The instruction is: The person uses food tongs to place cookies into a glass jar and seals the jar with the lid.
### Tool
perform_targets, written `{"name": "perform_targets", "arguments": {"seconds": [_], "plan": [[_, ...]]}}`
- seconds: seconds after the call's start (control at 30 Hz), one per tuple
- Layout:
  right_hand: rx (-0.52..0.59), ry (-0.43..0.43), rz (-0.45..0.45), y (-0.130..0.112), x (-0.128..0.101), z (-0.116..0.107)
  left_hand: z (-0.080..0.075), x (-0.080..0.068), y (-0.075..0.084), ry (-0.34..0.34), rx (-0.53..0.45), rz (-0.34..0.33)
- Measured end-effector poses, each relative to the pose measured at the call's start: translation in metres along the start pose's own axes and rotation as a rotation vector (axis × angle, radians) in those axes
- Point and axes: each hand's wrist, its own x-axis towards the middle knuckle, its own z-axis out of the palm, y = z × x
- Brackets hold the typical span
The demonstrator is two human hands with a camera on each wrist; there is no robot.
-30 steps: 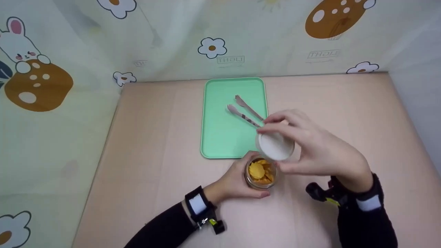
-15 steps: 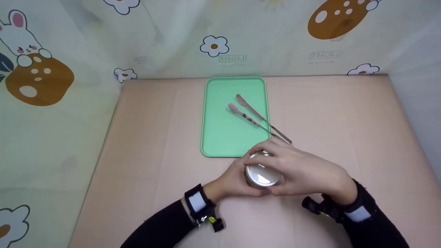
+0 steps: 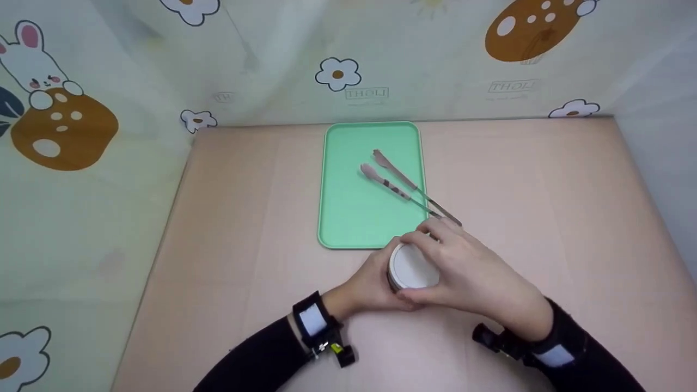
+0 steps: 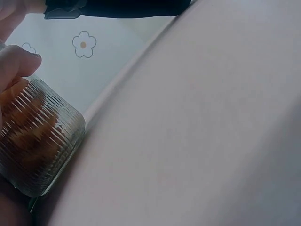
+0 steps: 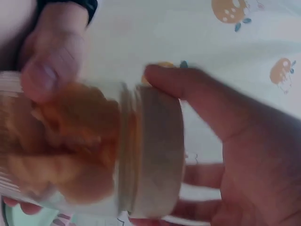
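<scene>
Between both hands: jar (image 3: 412, 268) | left (image 3: 370, 283) grips body | right (image 3: 468, 272) grips lid (image 3: 414, 265)

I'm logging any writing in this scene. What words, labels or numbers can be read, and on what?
"THOLI": mirrored "LIGHT", on the patterned backdrop cloth, beside a flower.
"THOL" or similar: same print, right of it, blurred.
A fainter print at left: unreadable.
Jar, lid, tray: none seen.

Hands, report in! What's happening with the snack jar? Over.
Left hand grips jar. Right hand grips white lid on jar mouth. Tongs on green tray, not in the way.
</scene>
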Motion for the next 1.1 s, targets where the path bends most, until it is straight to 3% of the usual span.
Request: {"name": "perform_targets", "arguments": {"seconds": [0.17,0.3,0.4,0.57,0.7,0.8,0.97,1.1], "plan": [[-0.111,0.11,0.178,-0.011,0.0,0.015,-0.001,0.0,0.002,-0.005,-0.012,-0.053],[-0.137,0.091,0.249,-0.012,0.003,0.017,-0.001,0.001,0.003,-0.008,-0.05,-0.057],[-0.101,0.033,0.137,-0.004,0.003,0.004,-0.001,0.001,0.002,-0.005,-0.027,-0.029],[0.059,-0.136,-0.195,0.017,0.004,-0.023,-0.001,0.002,0.002,-0.01,-0.011,0.0],[0.133,-0.269,-0.278,0.027,0.009,-0.026,0.0,0.002,0.002,-0.013,-0.049,0.0],[0.119,-0.267,-0.239,0.029,0.011,-0.02,0.0,0.001,0.001,-0.007,-0.043,0.008],[-0.03,-0.082,-0.116,0.017,0.008,-0.001,-0.001,0.001,0.0,0.002,0.031,0.014],[-0.111,-0.017,0.04,-0.001,0.004,0.01,-0.002,0.0,-0.001,0.003,0.057,0.014]]}}
